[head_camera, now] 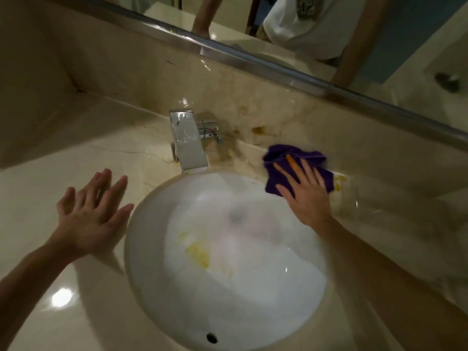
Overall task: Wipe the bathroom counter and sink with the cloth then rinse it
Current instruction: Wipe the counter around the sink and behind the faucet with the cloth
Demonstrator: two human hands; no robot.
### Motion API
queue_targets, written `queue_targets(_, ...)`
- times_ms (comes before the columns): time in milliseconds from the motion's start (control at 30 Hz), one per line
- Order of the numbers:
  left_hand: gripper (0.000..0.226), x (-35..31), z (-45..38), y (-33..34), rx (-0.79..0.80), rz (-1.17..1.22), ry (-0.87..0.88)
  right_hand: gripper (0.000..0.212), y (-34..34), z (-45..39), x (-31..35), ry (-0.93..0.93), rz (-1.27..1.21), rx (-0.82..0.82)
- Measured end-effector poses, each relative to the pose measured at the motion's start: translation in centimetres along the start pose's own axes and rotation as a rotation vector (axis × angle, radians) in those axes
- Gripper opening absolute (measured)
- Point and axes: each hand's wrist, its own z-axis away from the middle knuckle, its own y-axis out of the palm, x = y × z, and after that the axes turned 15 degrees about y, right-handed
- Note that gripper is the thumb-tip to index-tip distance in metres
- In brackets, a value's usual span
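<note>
A purple cloth (pixel 278 154) lies bunched on the beige marble counter (pixel 38 249), right of the faucet and just behind the sink rim. My right hand (pixel 306 196) presses flat on the cloth with its fingers spread. The white oval sink (pixel 228 287) fills the middle of the view and has yellow smears on its left inner wall. My left hand (pixel 93 211) hovers open, fingers apart, over the counter left of the sink, holding nothing. Yellow-brown stains mark the counter and backsplash beside the cloth.
A chrome faucet (pixel 188 143) with a side lever stands behind the sink. A mirror (pixel 329 26) with a metal lower edge runs along the back and reflects a person's torso and arms. The side wall closes the counter at the left.
</note>
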Motion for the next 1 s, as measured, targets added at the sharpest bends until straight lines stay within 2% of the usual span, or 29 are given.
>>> queue_targets(100,0.070,-0.5,0.1,0.0,-0.017,-0.021,-0.021,0.068,0.0,2.7,-3.1,0.167,-0.020,-0.010)
queue_targets(267,0.075,-0.7,0.1,-0.1,-0.018,-0.027,-0.017,0.061,0.4,1.7,4.7,0.258,-0.065,-0.050)
queue_targets(400,0.070,-0.8,0.2,0.2,-0.064,-0.061,-0.025,0.049,1.6,-0.5,13.9,0.096,-0.136,-0.136)
queue_targets(467,0.068,-0.8,0.2,0.3,-0.084,-0.067,-0.028,0.050,1.3,-2.0,18.2,-0.013,-0.196,-0.132)
queue_targets(533,0.066,-0.7,0.2,0.3,-0.088,-0.069,-0.022,0.055,0.9,-3.2,19.7,-0.129,-0.164,-0.087)
queue_targets(600,0.065,-0.7,0.3,0.2,-0.072,-0.070,-0.006,0.058,0.9,-3.9,17.5,-0.238,-0.084,-0.079)
queue_targets(667,0.065,-0.6,0.5,0.2,-0.069,-0.060,0.010,0.056,1.4,-3.6,13.2,-0.271,0.009,-0.119)
queue_targets(767,0.064,-0.5,0.4,0.2,-0.057,-0.038,0.005,0.056,1.7,-1.4,6.3,-0.104,0.058,-0.122)
queue_targets(867,0.063,-0.6,0.3,0.3,-0.066,-0.033,-0.030,0.055,1.2,1.8,0.5,0.190,0.048,-0.104)
queue_targets(933,0.063,-0.6,0.3,0.3,-0.067,-0.036,-0.038,0.057,0.6,2.9,-1.3,0.343,0.040,-0.073)
queue_targets(1000,0.064,-0.5,0.3,0.3,-0.068,-0.032,-0.035,0.059,0.1,3.1,-0.7,0.394,0.018,-0.052)
